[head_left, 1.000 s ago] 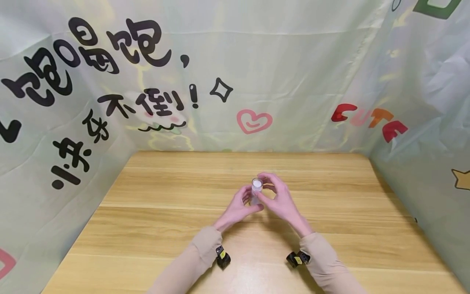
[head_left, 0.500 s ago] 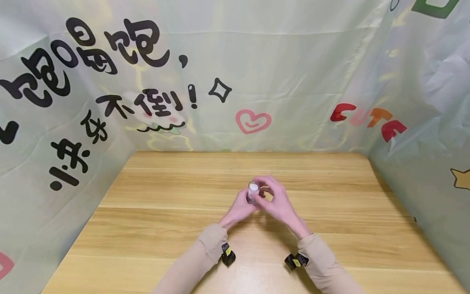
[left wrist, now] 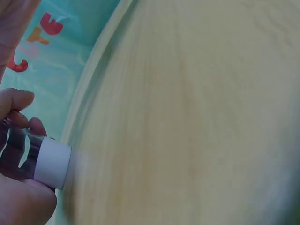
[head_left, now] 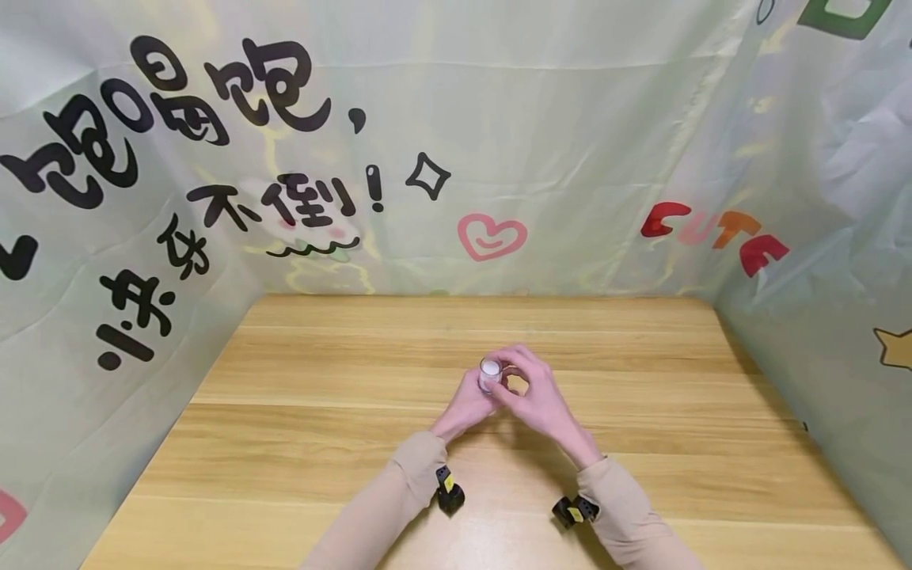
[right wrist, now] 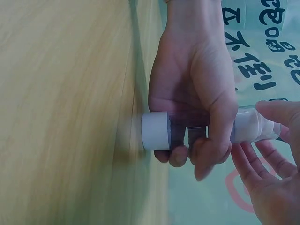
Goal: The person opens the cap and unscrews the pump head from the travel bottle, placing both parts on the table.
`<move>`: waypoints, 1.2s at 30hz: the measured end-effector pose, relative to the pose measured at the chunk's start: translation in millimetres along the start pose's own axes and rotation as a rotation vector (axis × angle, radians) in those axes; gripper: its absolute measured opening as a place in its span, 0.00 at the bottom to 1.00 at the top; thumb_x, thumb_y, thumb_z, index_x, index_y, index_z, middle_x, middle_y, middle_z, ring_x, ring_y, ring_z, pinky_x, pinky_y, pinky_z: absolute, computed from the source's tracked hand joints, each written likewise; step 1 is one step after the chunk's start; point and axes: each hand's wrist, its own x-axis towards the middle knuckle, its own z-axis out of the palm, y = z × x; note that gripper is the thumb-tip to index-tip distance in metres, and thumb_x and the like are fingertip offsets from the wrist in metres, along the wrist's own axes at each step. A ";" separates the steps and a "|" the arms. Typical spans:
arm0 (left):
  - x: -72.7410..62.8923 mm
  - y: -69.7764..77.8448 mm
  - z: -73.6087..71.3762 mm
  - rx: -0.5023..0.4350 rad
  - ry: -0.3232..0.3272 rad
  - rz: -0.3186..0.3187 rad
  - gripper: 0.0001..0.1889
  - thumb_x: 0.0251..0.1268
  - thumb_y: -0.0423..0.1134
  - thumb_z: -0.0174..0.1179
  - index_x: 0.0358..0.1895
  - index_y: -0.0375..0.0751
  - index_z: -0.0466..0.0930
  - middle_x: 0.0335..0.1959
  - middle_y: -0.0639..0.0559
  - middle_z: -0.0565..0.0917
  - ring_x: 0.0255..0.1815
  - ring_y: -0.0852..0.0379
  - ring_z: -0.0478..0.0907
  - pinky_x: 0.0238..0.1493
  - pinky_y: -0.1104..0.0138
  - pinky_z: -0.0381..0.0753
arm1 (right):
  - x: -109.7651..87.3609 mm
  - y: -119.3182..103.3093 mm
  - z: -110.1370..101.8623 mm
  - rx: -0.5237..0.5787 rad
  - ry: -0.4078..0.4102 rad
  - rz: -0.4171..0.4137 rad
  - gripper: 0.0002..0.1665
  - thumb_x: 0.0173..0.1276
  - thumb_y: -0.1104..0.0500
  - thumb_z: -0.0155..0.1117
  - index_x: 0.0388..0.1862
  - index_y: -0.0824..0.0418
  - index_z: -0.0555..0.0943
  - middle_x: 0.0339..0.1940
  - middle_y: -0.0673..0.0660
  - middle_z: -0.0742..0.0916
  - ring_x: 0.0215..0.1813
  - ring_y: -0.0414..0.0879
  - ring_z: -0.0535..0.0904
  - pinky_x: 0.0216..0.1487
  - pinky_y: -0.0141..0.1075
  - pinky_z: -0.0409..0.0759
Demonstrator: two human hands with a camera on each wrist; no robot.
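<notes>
A small clear bottle point(right wrist: 193, 135) with a white base point(right wrist: 156, 131) and a transparent cap point(right wrist: 246, 124) over a white top is held above the table. My left hand point(head_left: 466, 402) curls around the bottle's body, its fingers hiding much of it in the right wrist view. The thumb and fingers of my right hand point(head_left: 539, 396) pinch the cap at the upper end. From above, the white top shows through the cap. The white base point(left wrist: 52, 163) points toward the wooden tabletop in the left wrist view.
A wooden table point(head_left: 299, 467) spreads under both hands. Printed cloth walls point(head_left: 584, 142) enclose its back and sides. A small black wrist camera point(head_left: 450, 492) sits at the left cuff, and another camera point(head_left: 574, 511) at the right cuff.
The bottle has shifted slightly left and toward me, with both hands. My left hand has closed further around its body, while the right hand stays at the upper end.
</notes>
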 end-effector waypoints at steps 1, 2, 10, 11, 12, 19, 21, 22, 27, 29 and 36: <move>0.2 -0.3 0.4 -0.001 0.001 -0.001 0.17 0.55 0.24 0.61 0.48 0.20 0.78 0.44 0.27 0.83 0.39 0.64 0.77 0.48 0.74 0.78 | -0.1 -0.2 0.1 0.000 0.002 -0.004 0.22 0.59 0.68 0.73 0.53 0.66 0.82 0.50 0.61 0.85 0.50 0.52 0.84 0.54 0.39 0.86; 0.5 -1.0 0.8 0.001 0.003 -0.002 0.17 0.55 0.24 0.61 0.49 0.19 0.78 0.45 0.26 0.82 0.39 0.65 0.77 0.49 0.74 0.78 | -0.3 -0.3 0.2 0.001 0.002 -0.007 0.22 0.59 0.68 0.73 0.53 0.66 0.82 0.50 0.61 0.85 0.50 0.52 0.83 0.53 0.39 0.86; 0.8 -2.2 3.1 -0.003 0.013 0.028 0.16 0.56 0.25 0.59 0.48 0.18 0.78 0.47 0.23 0.82 0.40 0.67 0.75 0.53 0.74 0.77 | -0.5 -1.2 0.0 0.005 0.011 0.002 0.21 0.58 0.69 0.74 0.51 0.65 0.83 0.49 0.61 0.85 0.50 0.50 0.83 0.52 0.35 0.86; 0.8 -2.7 3.2 -0.006 0.013 0.031 0.16 0.56 0.25 0.59 0.47 0.19 0.78 0.47 0.24 0.82 0.41 0.67 0.76 0.52 0.74 0.77 | -0.4 -1.5 -0.1 0.005 0.013 0.004 0.21 0.58 0.69 0.74 0.51 0.65 0.83 0.49 0.61 0.85 0.49 0.50 0.83 0.52 0.35 0.86; 0.6 -2.5 3.2 -0.011 0.014 0.034 0.15 0.56 0.26 0.59 0.47 0.19 0.79 0.47 0.25 0.82 0.41 0.66 0.76 0.53 0.74 0.77 | -0.3 -1.8 -0.1 0.004 0.015 0.007 0.21 0.58 0.69 0.74 0.51 0.65 0.83 0.49 0.61 0.85 0.49 0.50 0.83 0.52 0.34 0.86; -0.4 -1.9 1.3 -0.041 0.001 0.027 0.15 0.55 0.26 0.59 0.46 0.21 0.80 0.46 0.26 0.82 0.41 0.64 0.77 0.51 0.74 0.76 | 1.1 -2.5 0.0 -0.004 0.014 0.020 0.21 0.56 0.70 0.74 0.50 0.65 0.83 0.49 0.61 0.86 0.49 0.50 0.83 0.53 0.35 0.86; 0.1 -2.6 1.1 -0.045 0.005 0.021 0.14 0.54 0.25 0.59 0.45 0.21 0.80 0.45 0.25 0.82 0.40 0.65 0.76 0.49 0.74 0.76 | 1.6 -2.4 0.2 -0.001 0.012 0.023 0.21 0.56 0.71 0.74 0.50 0.66 0.83 0.49 0.61 0.86 0.49 0.50 0.84 0.52 0.36 0.86; 0.4 -3.0 1.0 -0.044 0.006 0.018 0.14 0.54 0.25 0.59 0.45 0.21 0.80 0.45 0.25 0.82 0.40 0.65 0.76 0.49 0.75 0.76 | 1.9 -2.6 0.2 0.000 0.011 0.025 0.22 0.56 0.71 0.74 0.50 0.66 0.83 0.49 0.61 0.86 0.49 0.50 0.84 0.52 0.36 0.86; 1.2 -2.0 0.1 -0.040 -0.015 0.014 0.15 0.55 0.24 0.57 0.46 0.16 0.77 0.46 0.21 0.80 0.39 0.68 0.73 0.48 0.76 0.74 | 2.4 -2.6 0.2 0.000 0.010 0.027 0.22 0.55 0.71 0.74 0.50 0.66 0.83 0.49 0.60 0.86 0.49 0.50 0.84 0.52 0.40 0.87; 0.1 1.6 -1.1 -0.041 -0.030 0.015 0.16 0.56 0.24 0.57 0.47 0.15 0.76 0.47 0.19 0.79 0.39 0.69 0.73 0.48 0.76 0.74 | 2.4 -2.8 0.3 0.002 0.011 0.027 0.22 0.55 0.71 0.75 0.50 0.66 0.83 0.49 0.60 0.86 0.49 0.51 0.84 0.52 0.41 0.87; -13.2 31.6 -3.6 -0.053 -0.031 0.046 0.17 0.55 0.24 0.58 0.47 0.14 0.76 0.47 0.18 0.79 0.39 0.67 0.74 0.48 0.75 0.75 | 2.8 -2.5 0.5 0.032 0.034 0.029 0.22 0.55 0.72 0.74 0.50 0.65 0.83 0.48 0.60 0.86 0.49 0.48 0.83 0.53 0.39 0.86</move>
